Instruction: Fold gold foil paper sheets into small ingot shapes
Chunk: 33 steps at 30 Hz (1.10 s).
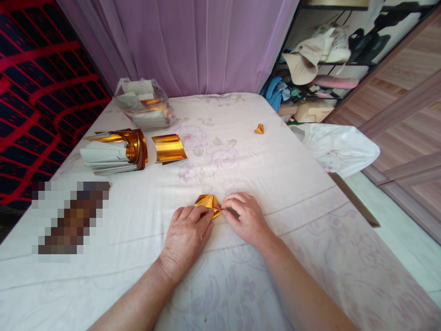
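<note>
A small piece of gold foil paper (207,202), partly folded, lies on the white flowered bedsheet (275,184) in front of me. My left hand (188,234) presses on its near left side, fingers pinching its edge. My right hand (244,216) grips its right edge with the fingertips. Both hands meet over the paper and hide its lower part.
A stack of gold and white sheets (113,151) and a curled gold sheet (168,148) lie at the left. A plastic bag of sheets (144,108) sits behind them. A small folded gold piece (259,129) rests far right. A white bag (339,147) hangs off the bed's right edge.
</note>
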### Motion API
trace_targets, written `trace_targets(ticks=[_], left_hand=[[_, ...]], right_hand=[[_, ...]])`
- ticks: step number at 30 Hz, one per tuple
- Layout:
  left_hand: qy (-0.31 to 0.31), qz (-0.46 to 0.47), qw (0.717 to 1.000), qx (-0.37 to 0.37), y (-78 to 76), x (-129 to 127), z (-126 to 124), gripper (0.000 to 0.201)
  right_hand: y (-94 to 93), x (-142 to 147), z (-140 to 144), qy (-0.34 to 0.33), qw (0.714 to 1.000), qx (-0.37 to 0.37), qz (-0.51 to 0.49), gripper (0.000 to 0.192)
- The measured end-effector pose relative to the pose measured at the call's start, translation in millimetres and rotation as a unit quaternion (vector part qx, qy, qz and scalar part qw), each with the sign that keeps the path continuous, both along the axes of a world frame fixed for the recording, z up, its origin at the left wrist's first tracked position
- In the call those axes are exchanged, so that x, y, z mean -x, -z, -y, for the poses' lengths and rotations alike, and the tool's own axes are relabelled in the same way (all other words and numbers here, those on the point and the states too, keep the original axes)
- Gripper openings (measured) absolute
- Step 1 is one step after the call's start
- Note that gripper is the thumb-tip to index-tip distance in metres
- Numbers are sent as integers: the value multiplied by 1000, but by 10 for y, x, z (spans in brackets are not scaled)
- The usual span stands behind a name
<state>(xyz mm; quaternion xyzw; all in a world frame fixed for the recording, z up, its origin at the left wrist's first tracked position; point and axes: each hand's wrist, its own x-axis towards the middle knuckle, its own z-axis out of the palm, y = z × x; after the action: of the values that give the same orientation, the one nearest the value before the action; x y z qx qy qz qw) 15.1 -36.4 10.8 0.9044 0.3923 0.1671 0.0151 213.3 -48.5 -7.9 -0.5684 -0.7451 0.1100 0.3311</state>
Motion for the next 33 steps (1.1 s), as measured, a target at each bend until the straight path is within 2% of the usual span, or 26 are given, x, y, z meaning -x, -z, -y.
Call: trace_targets(ticks=[33], left_hand=[[5, 11, 1000, 7, 9, 10, -6, 24]], right_hand=[[-28, 112, 1, 53, 998, 37, 23, 9]])
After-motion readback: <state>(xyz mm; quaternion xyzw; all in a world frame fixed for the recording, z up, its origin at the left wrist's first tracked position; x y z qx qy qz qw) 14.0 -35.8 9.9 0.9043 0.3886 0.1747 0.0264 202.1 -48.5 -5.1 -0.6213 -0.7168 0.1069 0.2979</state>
